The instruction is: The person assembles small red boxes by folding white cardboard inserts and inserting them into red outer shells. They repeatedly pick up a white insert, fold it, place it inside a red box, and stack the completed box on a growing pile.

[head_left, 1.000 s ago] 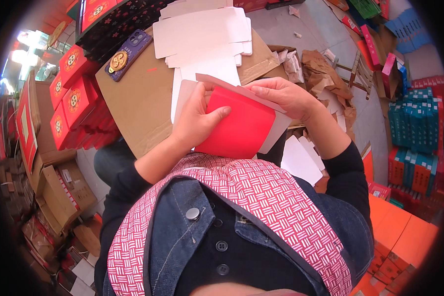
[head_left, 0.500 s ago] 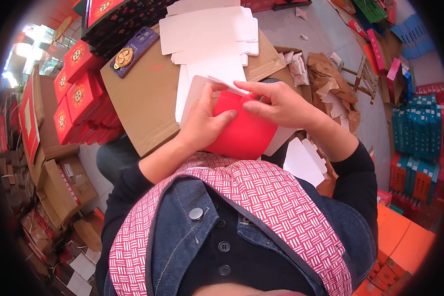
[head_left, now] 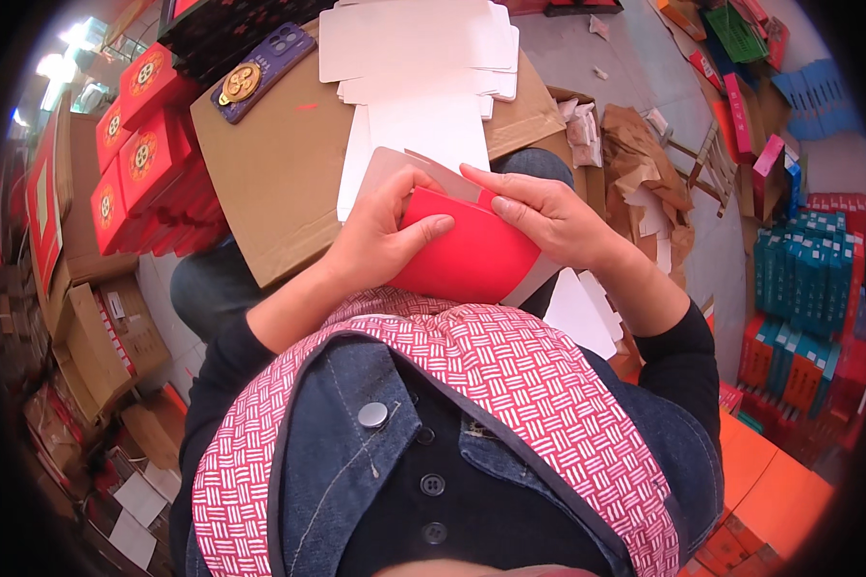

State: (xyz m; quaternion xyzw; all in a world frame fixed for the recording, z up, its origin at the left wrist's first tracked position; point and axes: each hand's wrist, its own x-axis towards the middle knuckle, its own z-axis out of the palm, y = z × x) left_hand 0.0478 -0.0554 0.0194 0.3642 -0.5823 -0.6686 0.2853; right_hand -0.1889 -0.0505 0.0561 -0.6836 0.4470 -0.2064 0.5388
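A red cardboard box [head_left: 467, 252], partly folded with its pale inner side showing, is held between my hands just above my lap. My left hand [head_left: 380, 231] grips its left side, thumb on the red face and fingers curled behind the upper edge. Its right upper part is held by my right hand [head_left: 558, 223], thumb against the red edge, index finger stretched along the pale flap. Beyond them a stack of flat white box blanks [head_left: 409, 58] lies on a brown carton [head_left: 260, 183]. The fingers behind the box are partly hidden.
A phone [head_left: 277, 65] with a gold disc lies on the carton's far left. Stacked red boxes [head_left: 144, 159] stand to the left. On the right are crumpled brown paper [head_left: 635, 163], teal boxes [head_left: 803, 274] and orange boxes [head_left: 770, 462]. Near my right forearm lie white card pieces [head_left: 582, 313].
The red box has tilted and its upper edge now slants down to the right. My right thumb has shifted right along that edge. The view has shifted slightly.
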